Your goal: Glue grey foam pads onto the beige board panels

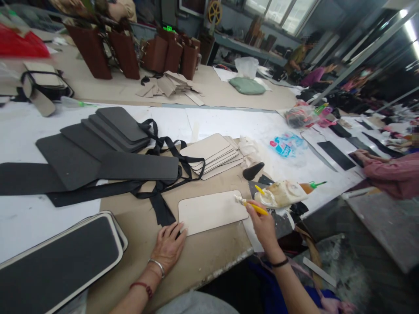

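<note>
A cream panel with rounded corners (pixel 209 211) lies flat before me on the brown board. My left hand (pixel 170 244) rests with fingers stretched out, fingertips at the panel's near left corner. In my right hand (pixel 262 220) is a yellow-handled glue brush (pixel 257 208), its white-coated tip over the panel's right part. Just right of it, a pale glue container (pixel 284 194) lies smeared with white paste, with another yellow handle (pixel 260 189) sticking out. Black straps (pixel 170 185) trail beyond the panel. A stack of cream panels (pixel 209 152) sits farther back.
Dark grey panels (pixel 78 152) fan out at the left. A grey panel with a cream border (pixel 62 261) lies near left. Brown bags (pixel 124 52) and cardboard scraps (pixel 172 85) are on the far table. A co-worker's pink sleeve (pixel 386 172) shows at the right.
</note>
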Tool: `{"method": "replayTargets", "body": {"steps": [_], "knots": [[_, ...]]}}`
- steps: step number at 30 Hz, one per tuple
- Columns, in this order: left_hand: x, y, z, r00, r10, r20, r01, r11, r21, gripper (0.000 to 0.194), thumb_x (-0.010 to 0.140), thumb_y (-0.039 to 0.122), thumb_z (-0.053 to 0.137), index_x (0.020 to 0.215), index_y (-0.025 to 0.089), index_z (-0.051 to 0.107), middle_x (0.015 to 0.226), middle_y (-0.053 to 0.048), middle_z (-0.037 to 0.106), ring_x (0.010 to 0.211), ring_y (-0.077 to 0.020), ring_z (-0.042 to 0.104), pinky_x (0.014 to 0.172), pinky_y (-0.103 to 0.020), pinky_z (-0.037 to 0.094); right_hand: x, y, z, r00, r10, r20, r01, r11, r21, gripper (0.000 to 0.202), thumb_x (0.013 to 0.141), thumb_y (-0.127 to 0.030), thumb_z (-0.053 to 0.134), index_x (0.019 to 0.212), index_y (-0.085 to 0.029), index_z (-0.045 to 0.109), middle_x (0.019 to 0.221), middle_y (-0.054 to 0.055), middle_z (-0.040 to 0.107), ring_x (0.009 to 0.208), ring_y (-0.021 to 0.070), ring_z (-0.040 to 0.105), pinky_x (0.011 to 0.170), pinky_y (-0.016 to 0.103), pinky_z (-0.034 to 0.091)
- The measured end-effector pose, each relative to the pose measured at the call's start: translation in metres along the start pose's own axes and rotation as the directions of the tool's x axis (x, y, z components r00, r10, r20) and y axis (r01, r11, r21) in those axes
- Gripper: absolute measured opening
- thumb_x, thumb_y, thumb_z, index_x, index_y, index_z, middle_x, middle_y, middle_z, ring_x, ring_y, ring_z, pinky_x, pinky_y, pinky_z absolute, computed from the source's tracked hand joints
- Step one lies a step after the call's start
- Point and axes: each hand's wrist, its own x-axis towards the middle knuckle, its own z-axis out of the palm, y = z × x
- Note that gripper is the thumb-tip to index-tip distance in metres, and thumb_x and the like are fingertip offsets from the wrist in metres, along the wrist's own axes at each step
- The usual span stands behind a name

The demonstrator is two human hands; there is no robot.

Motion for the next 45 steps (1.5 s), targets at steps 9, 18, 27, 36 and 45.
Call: {"method": "replayTargets", "body": {"steps": [9, 18, 27, 36, 45], "knots": [[-0.002, 0.002, 0.004, 0.995, -0.023, -0.101, 0.019, 0.999, -0.033, 0.024, 0.079, 0.016, 0.046, 0.096, 0.023, 0.062, 0.097, -0.006, 0.065, 0.096, -0.0204, 0.054, 0.085, -0.037, 0.036, -0.029, 0.034, 0.082, 0.711, -0.479, 0.515, 0.7, 0.42, -0.578, 0.026, 0.084, -0.009, 0.04, 0.101, -0.017, 0.058, 0.092, 0.012, 0.063, 0.085, 0.0238, 0.056, 0.075, 0.038, 0.05], [-0.001, 0.004, -0.001, 1.0, -0.022, -0.019, 0.021, 0.999, -0.044, 0.026, 0.08, 0.013, 0.045, 0.098, 0.022, 0.061, 0.1, -0.006, 0.064, 0.101, -0.0197, 0.053, 0.087, -0.037, 0.036, -0.071, -0.004, 0.132, 0.59, -0.464, 0.661, 0.714, 0.681, -0.16, 0.022, 0.083, -0.012, 0.047, 0.101, -0.018, 0.059, 0.097, 0.007, 0.065, 0.091, 0.0181, 0.058, 0.083, 0.031, 0.05], [-0.003, 0.004, 0.0, 0.998, -0.043, -0.051, 0.041, 0.998, -0.042, 0.029, 0.079, 0.015, 0.044, 0.1, 0.023, 0.062, 0.101, -0.007, 0.066, 0.099, -0.02, 0.055, 0.087, -0.037, 0.035, 0.004, -0.005, 0.012, 0.904, -0.362, 0.229, 0.428, 0.765, -0.481, 0.026, 0.086, -0.036, 0.044, 0.093, -0.018, 0.062, 0.094, 0.01, 0.066, 0.088, 0.021, 0.061, 0.081, 0.037, 0.048], [0.003, -0.002, 0.002, 0.996, 0.045, -0.08, -0.048, 0.998, -0.029, 0.029, 0.08, 0.017, 0.043, 0.1, 0.026, 0.062, 0.095, -0.005, 0.067, 0.094, -0.02, 0.056, 0.083, -0.035, 0.035, 0.041, -0.031, -0.094, 0.948, -0.313, 0.056, 0.264, 0.677, -0.687, 0.037, 0.082, -0.051, 0.043, 0.085, -0.018, 0.059, 0.084, 0.007, 0.064, 0.072, 0.0194, 0.06, 0.07, 0.032, 0.046], [0.0, -0.01, 0.006, 0.988, 0.152, -0.034, -0.149, 0.986, 0.078, 0.029, 0.078, 0.019, 0.047, 0.103, 0.025, 0.062, 0.098, -0.005, 0.066, 0.093, -0.0194, 0.057, 0.081, -0.033, 0.037, 0.076, 0.009, -0.09, 0.941, -0.243, 0.235, 0.337, 0.636, -0.695, 0.032, 0.084, -0.044, 0.039, 0.085, -0.018, 0.058, 0.08, 0.007, 0.064, 0.072, 0.0206, 0.06, 0.068, 0.033, 0.046]]}}
